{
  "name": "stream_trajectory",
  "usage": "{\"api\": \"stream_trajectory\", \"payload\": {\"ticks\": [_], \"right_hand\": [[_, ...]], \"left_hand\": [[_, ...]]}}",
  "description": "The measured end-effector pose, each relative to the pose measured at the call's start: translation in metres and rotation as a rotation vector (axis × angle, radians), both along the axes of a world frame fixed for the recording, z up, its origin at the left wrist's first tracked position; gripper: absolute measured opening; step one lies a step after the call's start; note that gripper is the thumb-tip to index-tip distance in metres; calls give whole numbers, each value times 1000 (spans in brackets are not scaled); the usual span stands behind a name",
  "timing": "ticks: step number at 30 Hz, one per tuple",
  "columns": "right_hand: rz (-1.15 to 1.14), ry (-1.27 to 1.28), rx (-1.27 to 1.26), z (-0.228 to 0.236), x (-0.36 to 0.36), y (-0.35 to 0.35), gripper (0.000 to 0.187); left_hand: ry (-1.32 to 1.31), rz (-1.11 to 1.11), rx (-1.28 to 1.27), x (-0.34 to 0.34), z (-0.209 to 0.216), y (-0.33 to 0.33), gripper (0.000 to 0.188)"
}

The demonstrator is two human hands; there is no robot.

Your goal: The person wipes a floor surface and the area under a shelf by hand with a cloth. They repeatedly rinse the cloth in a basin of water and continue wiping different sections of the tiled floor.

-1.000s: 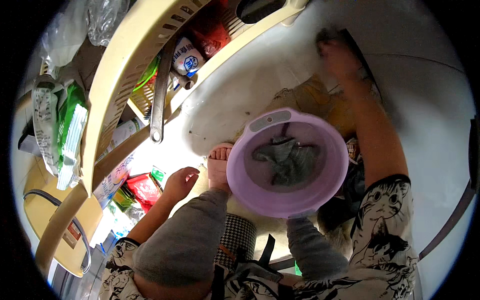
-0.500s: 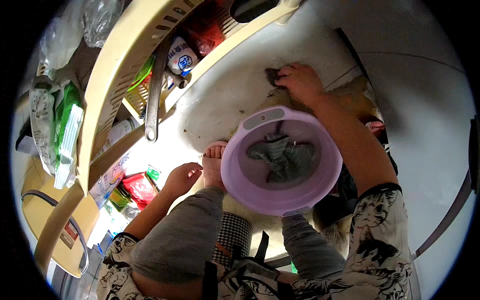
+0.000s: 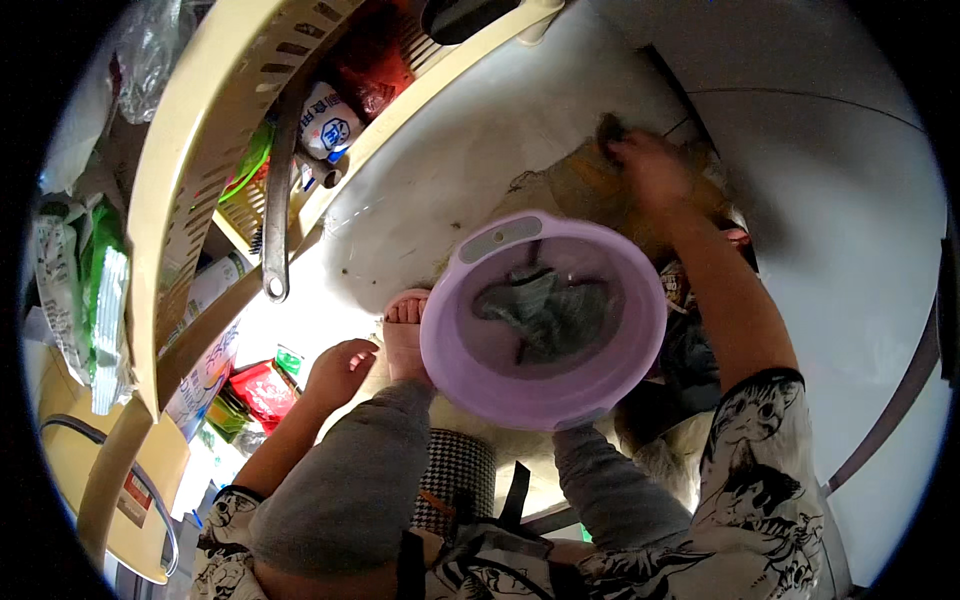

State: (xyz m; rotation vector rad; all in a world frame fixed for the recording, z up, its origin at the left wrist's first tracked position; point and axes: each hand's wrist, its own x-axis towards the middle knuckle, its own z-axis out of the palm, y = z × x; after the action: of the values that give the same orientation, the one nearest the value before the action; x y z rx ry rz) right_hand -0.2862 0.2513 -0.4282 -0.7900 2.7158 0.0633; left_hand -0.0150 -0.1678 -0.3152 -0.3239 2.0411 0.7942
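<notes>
Head view: right hand (image 3: 650,170) at upper right grips brown cloth (image 3: 580,185) beyond purple basin (image 3: 545,320), probably mid-pickup, needing a lift toward the basin; left hand (image 3: 340,370) lower left, loosely curled, empty.

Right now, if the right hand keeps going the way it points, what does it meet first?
Right hand already seems to grip a dark rag over the brownish heap; beyond that, pale floor, then likely the cream shelf rail.

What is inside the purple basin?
Inside the purple basin lies a crumpled dark grey cloth. The basin bottom beneath the cloth is covered, so anything under it cannot be seen.
</notes>
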Motion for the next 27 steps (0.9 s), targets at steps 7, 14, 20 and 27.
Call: {"api": "stream_trajectory", "payload": {"ticks": [7, 14, 20, 27], "right_hand": [[-348, -148, 62, 1, -18, 4, 34], [-446, -61, 96, -24, -44, 40, 37], [-494, 152, 75, -43, -54, -14, 43], [-327, 226, 281, 10, -86, -67, 49]], "left_hand": [[75, 13, -18, 9, -12, -12, 19], [-9, -65, -40, -4, -2, -1, 20], [-27, -44, -77, 5, -3, -1, 21], [-56, 13, -80, 0, 1, -5, 21]]}}
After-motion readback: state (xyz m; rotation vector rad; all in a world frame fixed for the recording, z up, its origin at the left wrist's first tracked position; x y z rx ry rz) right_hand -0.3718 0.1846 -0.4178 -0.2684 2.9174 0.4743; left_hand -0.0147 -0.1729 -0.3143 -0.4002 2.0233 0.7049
